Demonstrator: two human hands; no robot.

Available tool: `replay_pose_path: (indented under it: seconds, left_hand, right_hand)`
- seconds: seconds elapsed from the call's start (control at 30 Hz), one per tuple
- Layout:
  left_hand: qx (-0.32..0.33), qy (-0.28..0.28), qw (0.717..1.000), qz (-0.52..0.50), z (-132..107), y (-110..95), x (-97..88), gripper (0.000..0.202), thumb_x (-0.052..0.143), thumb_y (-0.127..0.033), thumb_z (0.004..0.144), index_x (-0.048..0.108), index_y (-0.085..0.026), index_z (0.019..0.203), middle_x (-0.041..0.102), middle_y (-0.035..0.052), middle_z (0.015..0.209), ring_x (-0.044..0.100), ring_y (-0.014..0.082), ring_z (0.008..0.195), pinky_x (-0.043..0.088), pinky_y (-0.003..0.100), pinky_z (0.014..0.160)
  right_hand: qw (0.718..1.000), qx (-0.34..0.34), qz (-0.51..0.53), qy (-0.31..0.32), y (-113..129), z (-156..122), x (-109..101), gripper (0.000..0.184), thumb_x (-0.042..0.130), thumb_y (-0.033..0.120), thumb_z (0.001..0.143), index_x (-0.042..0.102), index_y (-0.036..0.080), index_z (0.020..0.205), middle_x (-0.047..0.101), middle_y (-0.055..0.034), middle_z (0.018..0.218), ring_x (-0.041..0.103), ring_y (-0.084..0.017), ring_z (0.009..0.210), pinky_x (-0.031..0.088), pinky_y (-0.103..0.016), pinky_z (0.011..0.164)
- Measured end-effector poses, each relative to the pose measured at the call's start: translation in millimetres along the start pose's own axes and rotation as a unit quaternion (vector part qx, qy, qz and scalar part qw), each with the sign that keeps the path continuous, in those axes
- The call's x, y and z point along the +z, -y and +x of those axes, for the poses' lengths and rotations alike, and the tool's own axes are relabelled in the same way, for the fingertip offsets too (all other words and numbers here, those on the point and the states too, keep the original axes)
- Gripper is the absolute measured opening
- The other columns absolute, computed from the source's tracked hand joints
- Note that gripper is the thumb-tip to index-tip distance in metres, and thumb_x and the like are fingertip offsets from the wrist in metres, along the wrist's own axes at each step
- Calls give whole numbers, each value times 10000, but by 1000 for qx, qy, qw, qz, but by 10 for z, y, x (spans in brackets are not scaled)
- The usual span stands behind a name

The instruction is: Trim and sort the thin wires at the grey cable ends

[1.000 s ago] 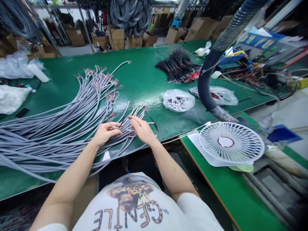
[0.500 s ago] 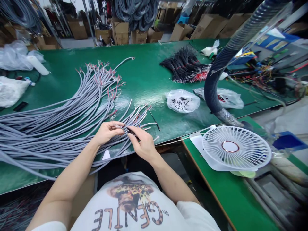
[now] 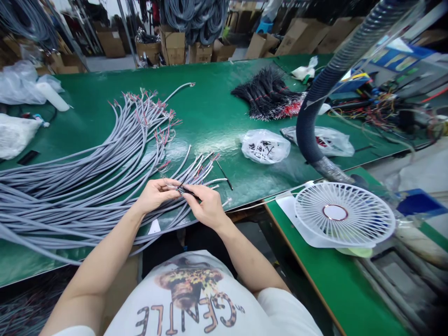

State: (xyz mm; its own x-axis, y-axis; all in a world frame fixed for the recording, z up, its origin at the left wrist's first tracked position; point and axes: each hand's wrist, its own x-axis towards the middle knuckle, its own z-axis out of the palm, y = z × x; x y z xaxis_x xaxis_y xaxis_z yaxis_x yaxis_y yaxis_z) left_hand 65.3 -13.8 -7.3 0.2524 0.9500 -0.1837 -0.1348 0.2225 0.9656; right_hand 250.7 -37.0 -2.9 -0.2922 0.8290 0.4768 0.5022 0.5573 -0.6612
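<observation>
A big sheaf of grey cables (image 3: 87,182) with stripped red and white ends fans across the green table (image 3: 210,107). My left hand (image 3: 156,193) pinches the end of one grey cable near the table's front edge. My right hand (image 3: 208,205) meets it fingertip to fingertip, pinching a small dark piece on the same cable end. Several more cable ends (image 3: 201,168) lie just beyond my fingers.
A white fan (image 3: 345,214) lies at the right on a second green bench. A dark ribbed hose (image 3: 315,98) curves above it. Two clear bags (image 3: 266,146) of small parts and a pile of black wires (image 3: 268,95) sit farther back. Cardboard boxes (image 3: 173,46) line the floor behind.
My right hand drew back from the cable ends toward the table edge and closed in against my left hand's fingertips. The view shifted slightly.
</observation>
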Motion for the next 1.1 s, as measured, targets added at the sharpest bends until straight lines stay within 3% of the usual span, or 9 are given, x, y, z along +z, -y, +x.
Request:
replay_pose_path:
  seconds: [0.17, 0.33, 0.4, 0.5, 0.6, 0.87, 1.1]
  left_hand:
    - [44, 16, 997, 57, 17, 34, -69, 382, 837, -318, 583, 730, -139, 904, 712, 55, 764, 666, 175, 710, 542, 314, 744]
    - [253, -57, 954, 147, 53, -153, -174, 379, 776, -322, 660, 730, -208, 1018, 650, 81, 1055, 591, 213, 987, 459, 334, 922]
    - [290, -37, 937, 192, 56, -299, -144, 324, 760, -322, 680, 746, -224, 988, 652, 84, 1062, 566, 234, 1043, 418, 352, 979]
    - [262, 46, 933, 241, 76, -469, -35, 225, 754, -302, 697, 771, -221, 905, 703, 92, 921, 593, 239, 951, 435, 359, 930]
    - [237, 89, 944, 210, 134, -486, 47, 124, 727, -299, 736, 771, -194, 785, 698, 86, 758, 599, 205, 783, 465, 341, 814]
    - [180, 16, 983, 24, 299, -189, 11, 179, 785, -338, 678, 735, -172, 721, 668, 36, 641, 597, 144, 626, 491, 308, 713]
    - [160, -24, 986, -28, 291, -178, 90, 222, 826, -344, 595, 708, -166, 656, 649, 23, 617, 601, 142, 609, 516, 306, 682]
  right_hand:
    - [999, -32, -13, 20, -35, 13, -47, 237, 523, 259, 904, 689, 158, 1039, 738, -100, 960, 695, -185, 873, 541, -303, 825]
    - [999, -26, 11, 25, -44, 16, -16, 245, 545, 275, 896, 692, 153, 1050, 735, -103, 989, 694, -183, 916, 533, -287, 862]
    - [999, -18, 12, 32, -35, 32, -11, 263, 551, 281, 890, 683, 148, 1074, 729, -108, 1021, 692, -189, 941, 528, -287, 878]
    - [999, -13, 10, 47, -25, 57, -13, 270, 540, 289, 892, 678, 154, 1081, 725, -108, 1033, 694, -189, 934, 531, -288, 866]
    - [999, -10, 14, 47, -36, 63, -7, 262, 533, 293, 896, 684, 162, 1066, 727, -102, 1025, 696, -185, 928, 533, -279, 846]
    - [999, -1, 45, 15, -127, 74, 38, 229, 576, 298, 875, 715, 146, 976, 744, -91, 960, 713, -172, 846, 539, -245, 778]
    - [998, 9, 56, 35, -141, 89, 23, 208, 596, 301, 865, 721, 162, 955, 748, -76, 937, 712, -161, 817, 531, -231, 746]
